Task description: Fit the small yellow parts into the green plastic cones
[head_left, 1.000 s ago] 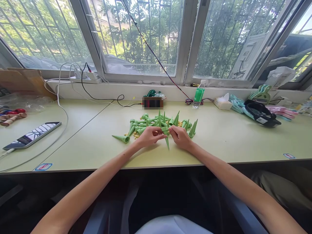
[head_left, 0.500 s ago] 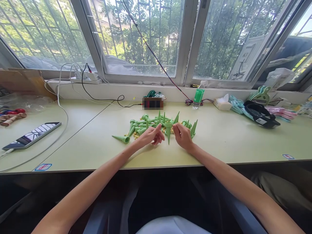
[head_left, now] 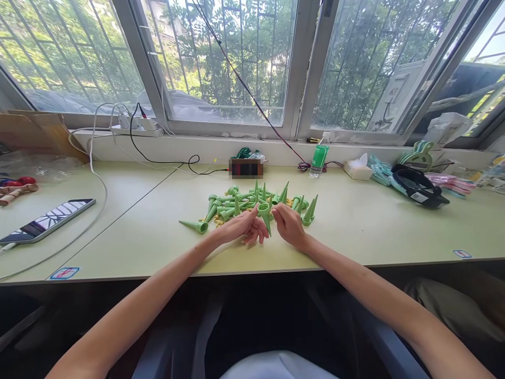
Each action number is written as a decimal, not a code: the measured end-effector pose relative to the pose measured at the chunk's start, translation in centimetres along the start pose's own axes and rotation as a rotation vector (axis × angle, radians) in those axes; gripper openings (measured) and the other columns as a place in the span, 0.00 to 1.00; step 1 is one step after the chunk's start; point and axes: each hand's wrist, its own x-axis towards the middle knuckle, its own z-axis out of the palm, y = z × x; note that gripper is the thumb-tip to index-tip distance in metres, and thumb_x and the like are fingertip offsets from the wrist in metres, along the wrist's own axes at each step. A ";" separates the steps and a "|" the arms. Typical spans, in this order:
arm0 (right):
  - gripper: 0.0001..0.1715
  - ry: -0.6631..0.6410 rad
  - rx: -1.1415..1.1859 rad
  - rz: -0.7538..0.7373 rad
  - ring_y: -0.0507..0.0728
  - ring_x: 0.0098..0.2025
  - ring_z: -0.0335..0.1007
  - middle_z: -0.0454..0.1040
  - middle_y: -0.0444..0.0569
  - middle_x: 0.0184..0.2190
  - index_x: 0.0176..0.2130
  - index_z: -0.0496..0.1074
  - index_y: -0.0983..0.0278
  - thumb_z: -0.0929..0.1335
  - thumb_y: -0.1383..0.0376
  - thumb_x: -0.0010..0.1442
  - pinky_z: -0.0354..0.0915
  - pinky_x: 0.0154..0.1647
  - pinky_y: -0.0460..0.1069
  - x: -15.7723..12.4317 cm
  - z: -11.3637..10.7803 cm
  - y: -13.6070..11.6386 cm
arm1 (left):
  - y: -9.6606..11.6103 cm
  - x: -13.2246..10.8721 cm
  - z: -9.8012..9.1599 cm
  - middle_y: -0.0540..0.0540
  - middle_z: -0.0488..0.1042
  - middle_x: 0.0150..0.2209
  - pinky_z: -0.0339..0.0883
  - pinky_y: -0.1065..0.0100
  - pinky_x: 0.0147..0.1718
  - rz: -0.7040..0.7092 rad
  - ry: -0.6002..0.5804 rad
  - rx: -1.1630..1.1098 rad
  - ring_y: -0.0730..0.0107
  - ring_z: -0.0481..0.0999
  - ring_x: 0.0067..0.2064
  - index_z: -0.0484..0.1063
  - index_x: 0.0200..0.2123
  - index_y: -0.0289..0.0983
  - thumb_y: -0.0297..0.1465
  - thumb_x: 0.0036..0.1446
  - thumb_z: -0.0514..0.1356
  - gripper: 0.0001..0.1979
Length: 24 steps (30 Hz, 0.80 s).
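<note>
Ideally, steady the tilted green cone (head_left: 267, 221) near its rim, fingers of the left hand (head_left: 246, 227) loosely spread, those of the right hand (head_left: 290, 222) pressed together, pinching what unclear.

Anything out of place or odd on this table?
Mainly, the dark object behind the heap of green cones is pixelated, hiding its detail. One cone sticks out to the heap's left.

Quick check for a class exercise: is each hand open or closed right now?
Left hand: loosely open, thumb beside the green cone.
Right hand: closed beside the cone; what it holds cannot be told.
</note>
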 end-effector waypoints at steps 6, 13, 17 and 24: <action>0.17 0.000 0.000 -0.001 0.54 0.26 0.61 0.64 0.46 0.25 0.33 0.63 0.61 0.55 0.61 0.73 0.56 0.28 0.48 0.0 0.0 -0.1 | 0.1 -0.1 0.1 0.34 0.78 0.30 0.58 0.71 0.18 -0.013 0.038 -0.007 0.75 0.66 0.19 0.79 0.34 0.27 0.60 0.61 0.41 0.43; 0.14 0.023 0.036 -0.037 0.52 0.26 0.61 0.65 0.45 0.25 0.33 0.62 0.61 0.57 0.64 0.72 0.56 0.28 0.47 0.0 0.0 -0.2 | 0.4 -0.1 0.2 0.37 0.76 0.31 0.57 0.72 0.18 -0.030 0.084 -0.028 0.77 0.67 0.20 0.77 0.35 0.27 0.58 0.61 0.45 0.39; 0.16 0.001 0.020 -0.004 0.53 0.27 0.61 0.65 0.45 0.25 0.32 0.62 0.61 0.56 0.62 0.72 0.56 0.28 0.48 0.0 0.1 -0.1 | 0.2 0.0 0.1 0.39 0.75 0.31 0.57 0.73 0.18 0.014 0.131 -0.008 0.78 0.67 0.20 0.75 0.34 0.27 0.56 0.62 0.47 0.36; 0.17 -0.031 0.027 0.019 0.53 0.26 0.61 0.66 0.46 0.25 0.31 0.61 0.61 0.56 0.62 0.72 0.56 0.29 0.48 -0.1 0.1 0.1 | 0.2 -0.1 -0.1 0.50 0.66 0.19 0.57 0.74 0.19 0.099 0.238 0.075 0.78 0.64 0.19 0.70 0.32 0.30 0.50 0.62 0.55 0.26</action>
